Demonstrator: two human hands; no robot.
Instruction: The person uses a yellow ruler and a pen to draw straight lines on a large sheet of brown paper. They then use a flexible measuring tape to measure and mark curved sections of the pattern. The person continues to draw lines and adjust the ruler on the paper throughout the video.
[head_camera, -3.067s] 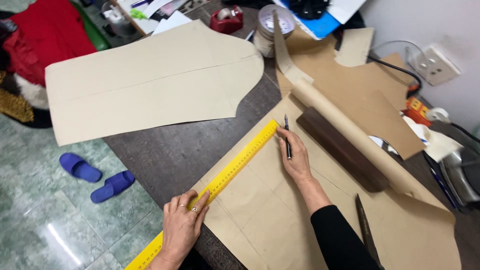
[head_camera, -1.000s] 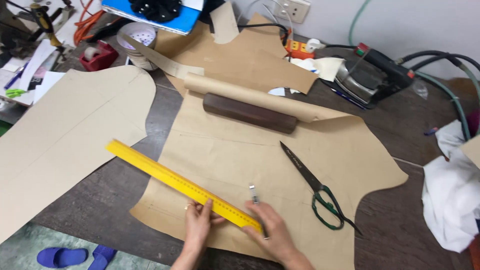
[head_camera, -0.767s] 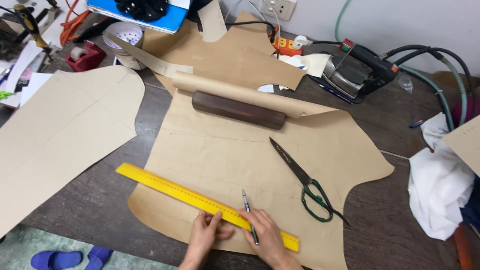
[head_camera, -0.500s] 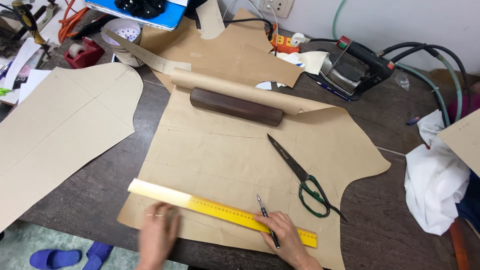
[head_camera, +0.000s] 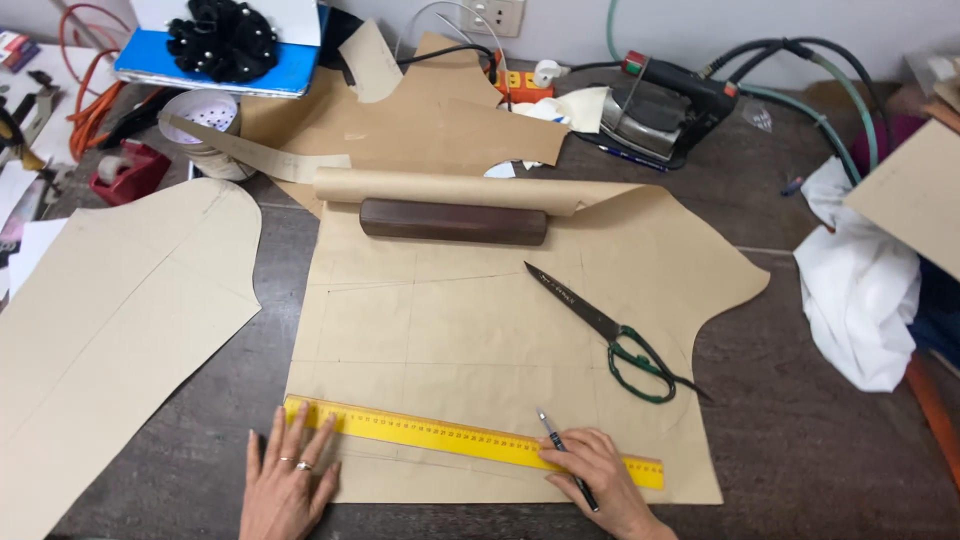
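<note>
Dark worktable (head_camera: 800, 470), cluttered along the back edge. Big brown pattern paper (head_camera: 480, 330) lies flat mid-table, its top edge curled over a dark wooden block (head_camera: 453, 221) that weighs it down. Second large cut pattern piece (head_camera: 110, 320) lies left, apart from the main sheet. More brown paper scraps (head_camera: 420, 120) behind the block. White cloth (head_camera: 860, 290) bunched at right. Steam iron (head_camera: 665, 110) at back right with hoses. Blue box (head_camera: 225, 60) at back left with a black bundle on top. Scissors (head_camera: 610, 335), green handles, blades shut, lie on the paper right of centre, tip pointing up-left.

Yellow ruler (head_camera: 470, 440) lies across the paper's lower edge, slanting slightly down to the right. Left hand (head_camera: 290, 480) flat, fingers spread, pressing the ruler's left end and the paper; rings on two fingers. Right hand (head_camera: 600, 480) rests on the ruler near its right end, fingers pinching a pen (head_camera: 565, 458), tip touching the paper just above the ruler's top edge.
</note>
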